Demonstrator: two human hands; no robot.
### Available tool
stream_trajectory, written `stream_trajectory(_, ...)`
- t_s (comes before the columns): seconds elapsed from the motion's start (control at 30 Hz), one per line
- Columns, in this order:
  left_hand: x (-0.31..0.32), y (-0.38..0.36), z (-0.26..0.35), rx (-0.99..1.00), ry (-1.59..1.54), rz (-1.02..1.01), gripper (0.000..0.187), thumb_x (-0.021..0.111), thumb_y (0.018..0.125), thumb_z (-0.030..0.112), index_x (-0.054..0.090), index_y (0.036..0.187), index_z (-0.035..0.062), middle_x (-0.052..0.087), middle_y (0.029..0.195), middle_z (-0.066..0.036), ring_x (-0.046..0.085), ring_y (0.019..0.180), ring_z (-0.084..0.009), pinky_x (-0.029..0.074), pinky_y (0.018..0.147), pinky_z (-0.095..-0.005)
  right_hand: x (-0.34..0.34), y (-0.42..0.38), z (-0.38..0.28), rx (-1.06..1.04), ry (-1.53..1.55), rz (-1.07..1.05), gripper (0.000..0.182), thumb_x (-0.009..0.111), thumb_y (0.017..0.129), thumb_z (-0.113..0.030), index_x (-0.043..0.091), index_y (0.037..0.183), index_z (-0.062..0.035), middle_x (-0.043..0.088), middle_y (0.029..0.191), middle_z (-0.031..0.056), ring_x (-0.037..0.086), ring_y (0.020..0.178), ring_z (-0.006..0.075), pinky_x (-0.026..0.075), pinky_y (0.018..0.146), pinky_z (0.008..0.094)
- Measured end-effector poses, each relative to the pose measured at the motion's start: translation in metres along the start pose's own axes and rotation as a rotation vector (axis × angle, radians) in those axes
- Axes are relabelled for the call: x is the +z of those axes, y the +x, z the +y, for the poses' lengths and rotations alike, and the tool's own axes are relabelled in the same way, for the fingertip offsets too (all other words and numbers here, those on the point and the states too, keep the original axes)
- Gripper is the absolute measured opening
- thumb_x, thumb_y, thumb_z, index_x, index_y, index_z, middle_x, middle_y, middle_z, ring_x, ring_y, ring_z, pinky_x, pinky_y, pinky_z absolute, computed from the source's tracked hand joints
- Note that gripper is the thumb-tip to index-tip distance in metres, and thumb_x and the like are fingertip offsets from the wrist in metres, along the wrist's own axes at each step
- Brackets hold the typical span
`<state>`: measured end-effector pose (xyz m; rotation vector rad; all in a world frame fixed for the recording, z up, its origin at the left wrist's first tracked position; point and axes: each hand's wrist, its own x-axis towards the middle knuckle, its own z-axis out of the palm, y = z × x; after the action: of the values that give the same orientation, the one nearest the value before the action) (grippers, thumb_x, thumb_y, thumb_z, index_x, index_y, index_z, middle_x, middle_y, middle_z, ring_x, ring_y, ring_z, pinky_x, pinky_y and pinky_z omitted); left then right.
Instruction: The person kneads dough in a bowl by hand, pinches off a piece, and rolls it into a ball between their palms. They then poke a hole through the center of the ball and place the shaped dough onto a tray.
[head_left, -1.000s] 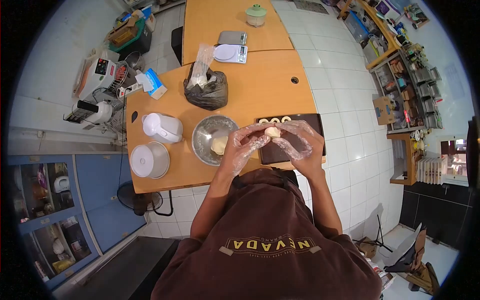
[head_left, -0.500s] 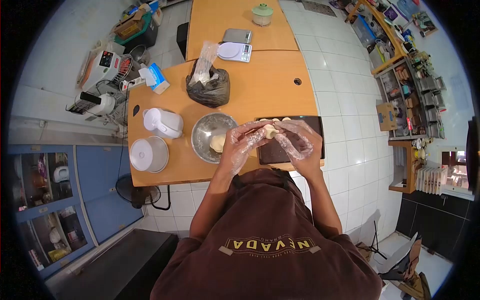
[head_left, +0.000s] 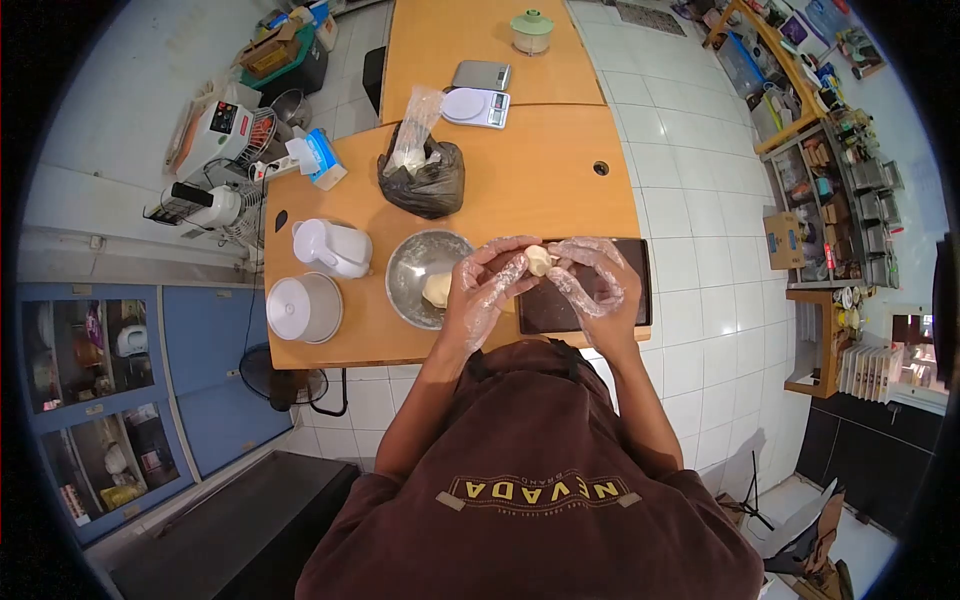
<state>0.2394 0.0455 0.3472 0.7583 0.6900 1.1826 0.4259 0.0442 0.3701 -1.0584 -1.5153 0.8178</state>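
Note:
Between the fingertips of both my hands is a small rounded piece of dough (head_left: 540,261). My left hand (head_left: 484,290), dusted white with flour, pinches it from the left. From the other side, the thumb and fingers of my right hand (head_left: 605,285) close on it, also floury. Both hands are over the near left part of a dark baking tray (head_left: 560,317), hiding much of its far edge. To the left is a steel mixing bowl (head_left: 408,262) with a larger lump of dough (head_left: 436,290) inside, partly behind my left hand.
Left of the bowl stand a white jug (head_left: 335,248) and a white lidded tub (head_left: 304,308). Farther back are a black plastic bag (head_left: 425,185), a white kitchen scale (head_left: 475,106), a grey scale (head_left: 482,75) and a green-lidded container (head_left: 532,33). The wooden table (head_left: 540,160) ends at my waist.
The dough has turned a little between my fingertips and looks rounder. My fingers have shifted slightly around it. The whole view has moved a little.

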Motion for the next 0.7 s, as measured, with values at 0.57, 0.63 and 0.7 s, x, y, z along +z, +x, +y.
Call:
stream_trajectory(0.57, 0.026, 0.01, -0.01, -0.163, 0.214, -0.067, 0.035, 0.055, 0.108, 0.01, 0.059, 0.139, -0.0054, 0.067, 0.131, -0.016, 0.065, 0.12, -0.0218, 0.054, 0.107, -0.0385, -0.025, 0.0, 0.044, 0.187, 0.158, -0.128, 0.028, 0.08, 0.084, -0.001, 0.073, 0.111, -0.0003, 0.07, 0.1, 0.0071, 0.062, 0.094, 0.0184, 0.049, 0.091, 0.0321)
stream_trajectory(0.63, 0.026, 0.012, -0.015, -0.169, 0.188, -0.018, 0.034, 0.054, 0.108, 0.01, 0.06, 0.138, -0.0045, 0.068, 0.129, -0.015, 0.066, 0.119, -0.0211, 0.056, 0.106, -0.0377, -0.027, 0.002, 0.044, 0.204, 0.183, -0.164, 0.027, 0.08, 0.086, -0.003, 0.073, 0.112, 0.0001, 0.068, 0.098, 0.0066, 0.06, 0.093, 0.0181, 0.048, 0.092, 0.0321)
stream_trajectory(0.7, 0.025, 0.01, -0.019, -0.168, 0.181, 0.012, 0.034, 0.055, 0.108, 0.012, 0.062, 0.137, -0.003, 0.069, 0.128, -0.014, 0.067, 0.118, -0.0211, 0.056, 0.104, -0.0367, -0.031, 0.004, 0.05, 0.232, 0.219, -0.227, 0.027, 0.08, 0.087, -0.004, 0.072, 0.113, 0.0007, 0.067, 0.098, 0.0065, 0.059, 0.095, 0.0179, 0.048, 0.093, 0.0327)
